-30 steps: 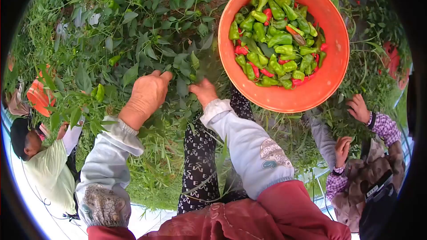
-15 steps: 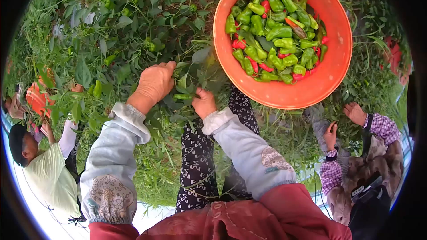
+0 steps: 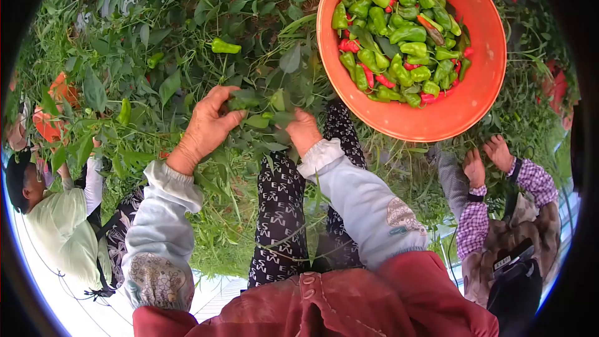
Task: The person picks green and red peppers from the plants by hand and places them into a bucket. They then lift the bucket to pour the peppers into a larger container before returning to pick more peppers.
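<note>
My left hand (image 3: 209, 126) is closed on the leaves of a pepper plant (image 3: 244, 98), thumb and fingers pinching the foliage. Across from it, my right hand (image 3: 303, 130) has its fingers curled in behind the leaves, and what they hold is hidden. Between the two hands a small piece of green pepper (image 3: 268, 115) shows among the leaves. An orange tub (image 3: 415, 126) stands beyond my right hand, with many green peppers (image 3: 409, 32) and several red peppers (image 3: 387, 80) inside.
More green peppers hang on the plants, one pale green pepper (image 3: 224, 46) ahead of my left hand. A co-worker in a light green shirt (image 3: 62, 231) is at the left beside an orange container (image 3: 47, 126). At the right are another co-worker's hands (image 3: 486, 161) among the plants.
The green pepper beside my right hand is now mostly covered by leaves. My left hand has shifted slightly left, my right slightly right and up. The tub sits further right in view.
</note>
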A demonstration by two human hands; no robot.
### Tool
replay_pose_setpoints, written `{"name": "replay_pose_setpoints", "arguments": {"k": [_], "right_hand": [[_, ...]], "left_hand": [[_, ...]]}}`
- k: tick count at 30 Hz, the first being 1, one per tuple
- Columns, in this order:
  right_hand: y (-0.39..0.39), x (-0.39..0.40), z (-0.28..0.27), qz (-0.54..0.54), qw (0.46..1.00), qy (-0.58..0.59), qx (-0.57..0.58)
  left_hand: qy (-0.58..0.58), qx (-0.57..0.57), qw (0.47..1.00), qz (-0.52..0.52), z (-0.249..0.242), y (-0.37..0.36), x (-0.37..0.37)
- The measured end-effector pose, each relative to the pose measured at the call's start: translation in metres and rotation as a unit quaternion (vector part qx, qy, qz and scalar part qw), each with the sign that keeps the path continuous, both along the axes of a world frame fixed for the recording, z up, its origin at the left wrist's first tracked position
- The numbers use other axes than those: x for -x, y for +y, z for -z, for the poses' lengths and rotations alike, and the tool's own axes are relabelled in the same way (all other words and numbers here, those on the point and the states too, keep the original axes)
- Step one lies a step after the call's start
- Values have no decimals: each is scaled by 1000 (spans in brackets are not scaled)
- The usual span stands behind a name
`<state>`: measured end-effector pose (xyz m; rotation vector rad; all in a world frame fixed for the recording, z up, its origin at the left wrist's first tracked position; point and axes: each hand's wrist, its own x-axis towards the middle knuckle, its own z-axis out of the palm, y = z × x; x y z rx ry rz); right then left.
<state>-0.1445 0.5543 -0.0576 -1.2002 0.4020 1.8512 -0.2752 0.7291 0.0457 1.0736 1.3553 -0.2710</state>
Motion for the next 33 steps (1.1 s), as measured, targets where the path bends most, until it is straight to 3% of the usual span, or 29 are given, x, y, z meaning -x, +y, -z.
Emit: {"name": "replay_pose_setpoints", "arguments": {"k": [1, 2, 5, 6, 9, 10, 11, 14, 17, 19, 21, 23, 25, 26, 27, 29, 31, 32, 33], "right_hand": [[8, -10, -6, -20, 997, 25, 69], [14, -18, -11, 40, 992, 86, 78], [16, -31, -7, 36, 986, 138, 85], [17, -31, -10, 36, 986, 137, 84], [30, -37, -21, 67, 991, 105, 47], [34, -41, -24, 76, 984, 150, 64], [36, -45, -26, 84, 974, 194, 82], [38, -49, -31, 64, 975, 203, 64], [49, -50, -43, 36, 973, 206, 95], [51, -48, -45, 45, 972, 213, 91], [51, -47, -43, 55, 971, 218, 84], [49, -45, -41, 76, 978, 183, 63], [36, -42, -30, 54, 984, 165, 49], [29, -39, -24, 32, 988, 146, 37], [21, -35, -19, 33, 988, 146, 37], [12, -30, -19, -167, 981, -67, 75], [9, -43, -29, -170, 981, -75, 50], [10, -49, -43, -275, 923, -269, -35], [14, -56, -59, -363, 809, -447, -118]], "left_hand": [[-17, 34, 992, -122, 0, -2, 0], [30, 69, 985, -156, -11, 10, -6], [-23, 26, 980, -195, -26, 2, -7], [-29, -32, 988, -149, -26, -8, -6], [9, -69, 993, -97, -48, -25, -12], [52, -83, 995, -34, -59, -26, -17], [51, -82, 995, -34, -65, -31, -16], [-6, -31, 974, -226, -77, -38, -22], [8, -49, 976, -213, -77, -37, -13], [51, 6, 966, -254, -79, -33, -12], [47, -54, 982, -175, -82, -32, -20], [-7, -94, 983, -158, -79, -44, -27], [73, -70, 993, 65, -83, -47, -35], [36, -155, 981, 110, -74, -62, -29], [36, -155, 981, 111, -74, -62, -32], [36, -276, 929, 244, -73, -65, -40], [35, -282, 927, 245, -72, -70, -43], [44, -276, 932, 231, -72, -70, -45], [53, -270, 937, 217, -71, -70, -46]]}}
